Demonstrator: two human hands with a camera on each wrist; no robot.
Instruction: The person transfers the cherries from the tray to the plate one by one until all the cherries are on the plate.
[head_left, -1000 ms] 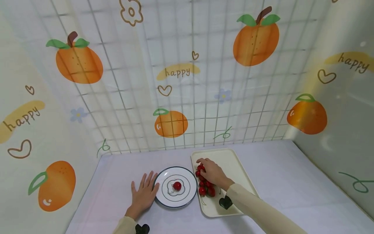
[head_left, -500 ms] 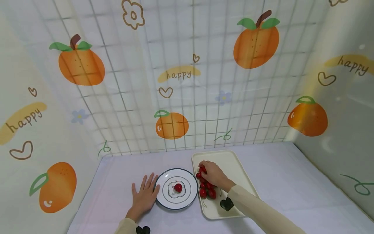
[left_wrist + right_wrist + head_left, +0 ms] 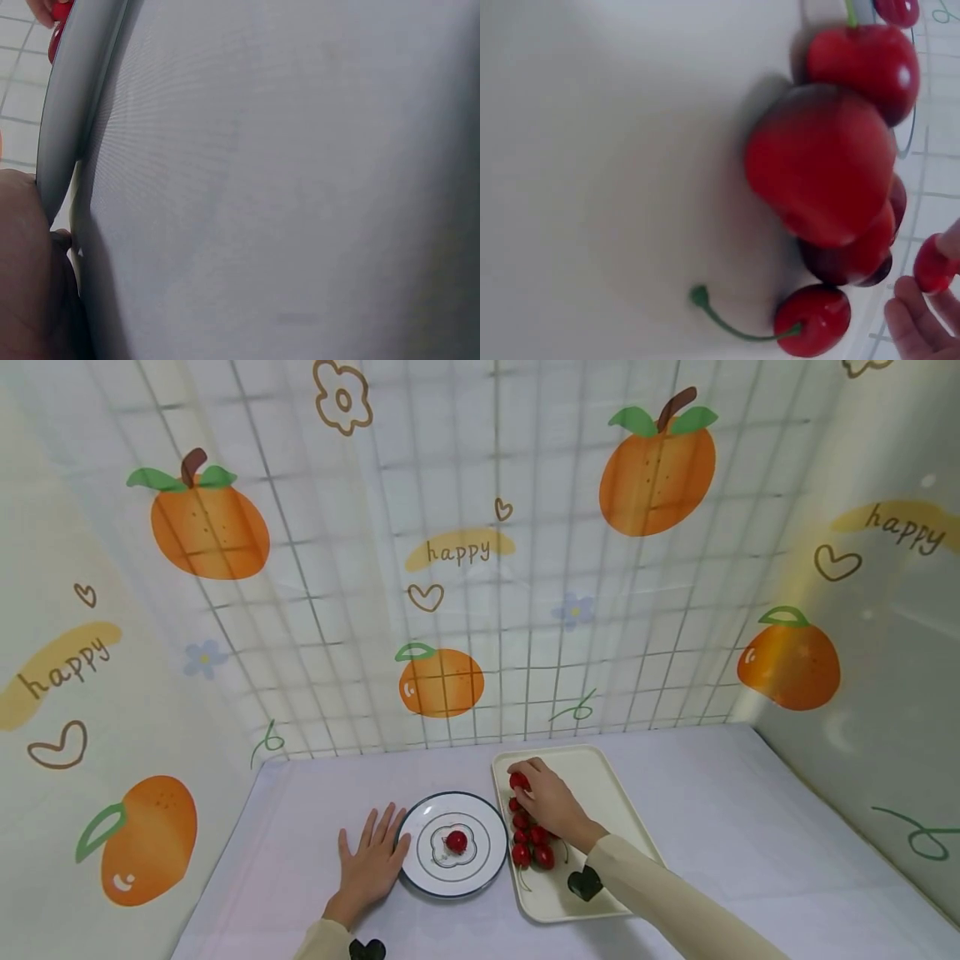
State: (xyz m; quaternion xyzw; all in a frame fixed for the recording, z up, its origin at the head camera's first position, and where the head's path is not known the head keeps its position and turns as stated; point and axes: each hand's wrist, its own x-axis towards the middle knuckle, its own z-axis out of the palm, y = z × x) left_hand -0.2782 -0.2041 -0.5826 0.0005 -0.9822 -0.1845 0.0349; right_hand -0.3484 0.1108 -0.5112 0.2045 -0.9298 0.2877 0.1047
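Note:
My left hand lies flat on the table with straight fingers, its thumb side against the rim of a round white plate. One red cherry sits in the plate's middle. My right hand is over the cream tray and pinches a cherry just above a pile of several cherries. The right wrist view shows that pinched cherry between fingertips, with the pile close up. In the left wrist view only the plate's rim and the table show.
The plate and tray stand side by side on a pale table. Walls with an orange-fruit print close it in at the back, left and right. One loose cherry with a green stem lies apart on the tray.
My right hand has closed on one cherry at the far end of the pile and raised it slightly. The left hand and the plate have stayed put.

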